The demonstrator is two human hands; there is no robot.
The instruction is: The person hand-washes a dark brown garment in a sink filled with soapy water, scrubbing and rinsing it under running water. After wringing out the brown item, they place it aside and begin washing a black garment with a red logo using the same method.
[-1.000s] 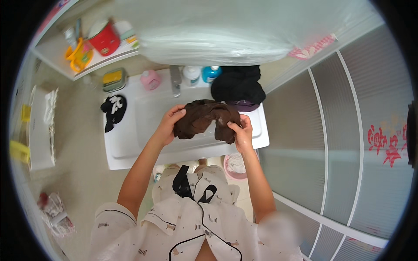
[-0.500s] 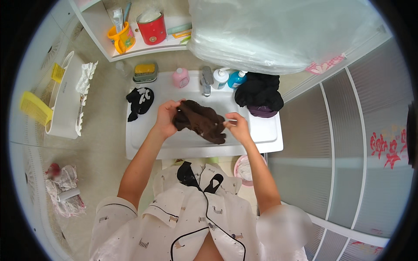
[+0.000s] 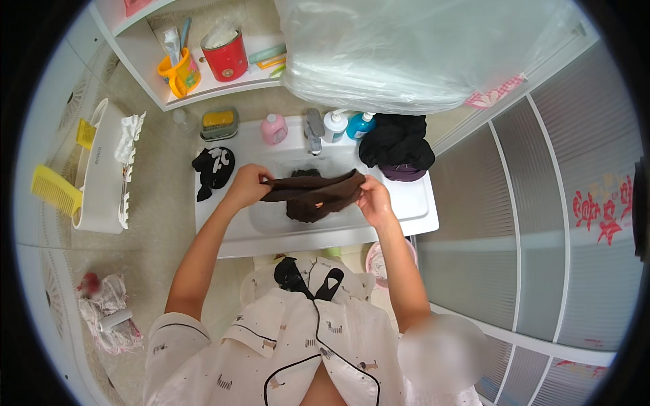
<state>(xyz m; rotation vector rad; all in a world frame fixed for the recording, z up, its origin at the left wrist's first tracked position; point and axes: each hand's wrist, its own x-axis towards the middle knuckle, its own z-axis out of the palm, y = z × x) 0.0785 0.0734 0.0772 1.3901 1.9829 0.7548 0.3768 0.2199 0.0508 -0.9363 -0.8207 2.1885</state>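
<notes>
left hand [image 3: 249, 187] and right hand [image 3: 374, 201] are pinching left and right ends of brown cloth [image 3: 308, 194], both nearly closed; cloth is spanning between them above sink [image 3: 298, 238], faucet [image 3: 313, 128] sitting far side.

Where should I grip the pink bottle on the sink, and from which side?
Grip the pink bottle around its body, below the cap, probably from the front over the sink. It stands upright with that side open, between the faucet and the grey-green box. The left hand is nearer but holds the brown cloth.
</notes>
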